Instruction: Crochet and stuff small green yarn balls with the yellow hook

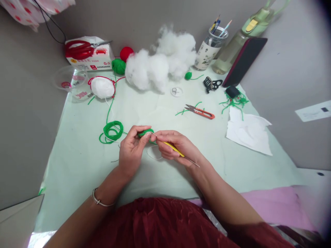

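My left hand [132,148] is closed around a small green crocheted piece [144,132], pinched between thumb and fingers above the table. In my right hand [173,142] is a crochet hook with a yellow handle [174,148]; its metal tip meets the green piece, and its thin rear end sticks out past my palm. My fingers hide part of the crocheted piece. A loose coil of green yarn [113,131] lies just left of my left hand, with a strand running toward the piece. Below the piece a thin white thread [154,155] loops over the table.
White stuffing [160,63], a green yarn ball [119,66], a red ball [126,54] and a white yarn ball [102,87] lie at the back. Orange thread snips [201,112] rest right of centre. Further right are torn white paper [247,132], a leaning phone [245,62] and a bottle [230,51].
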`<state>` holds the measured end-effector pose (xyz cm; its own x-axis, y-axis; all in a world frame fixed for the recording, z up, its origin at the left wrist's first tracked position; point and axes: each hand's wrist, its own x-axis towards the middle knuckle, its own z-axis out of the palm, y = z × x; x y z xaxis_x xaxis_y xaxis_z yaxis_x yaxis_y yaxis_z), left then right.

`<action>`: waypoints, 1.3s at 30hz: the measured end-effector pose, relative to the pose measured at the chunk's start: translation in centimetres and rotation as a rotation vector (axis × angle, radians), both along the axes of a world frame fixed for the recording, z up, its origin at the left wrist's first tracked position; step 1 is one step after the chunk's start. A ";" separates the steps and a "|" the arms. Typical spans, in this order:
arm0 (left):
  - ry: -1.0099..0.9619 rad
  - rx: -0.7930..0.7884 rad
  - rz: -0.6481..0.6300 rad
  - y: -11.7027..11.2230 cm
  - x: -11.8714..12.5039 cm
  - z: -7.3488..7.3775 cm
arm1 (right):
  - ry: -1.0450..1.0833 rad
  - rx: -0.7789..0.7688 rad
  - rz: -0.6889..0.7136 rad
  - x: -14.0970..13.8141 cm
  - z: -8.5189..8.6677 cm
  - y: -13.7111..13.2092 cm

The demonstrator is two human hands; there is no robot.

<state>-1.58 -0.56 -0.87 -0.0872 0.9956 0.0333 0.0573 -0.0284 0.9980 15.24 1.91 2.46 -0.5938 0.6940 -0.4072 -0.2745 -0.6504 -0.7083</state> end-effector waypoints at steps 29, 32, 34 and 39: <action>-0.210 -0.085 0.097 1.6 -0.9 -0.1 | 0.224 -0.131 0.358 -0.3 0.7 -1.0; -0.202 -0.100 0.084 1.5 -0.9 -0.2 | 0.156 -0.056 0.260 -0.3 0.9 -1.0; -0.200 -0.105 0.075 1.4 -0.7 -0.2 | 0.089 -0.007 0.165 -0.1 0.6 -0.7; -0.264 -0.134 0.036 1.3 -0.5 0.0 | -0.357 0.431 -0.197 0.5 0.9 -0.9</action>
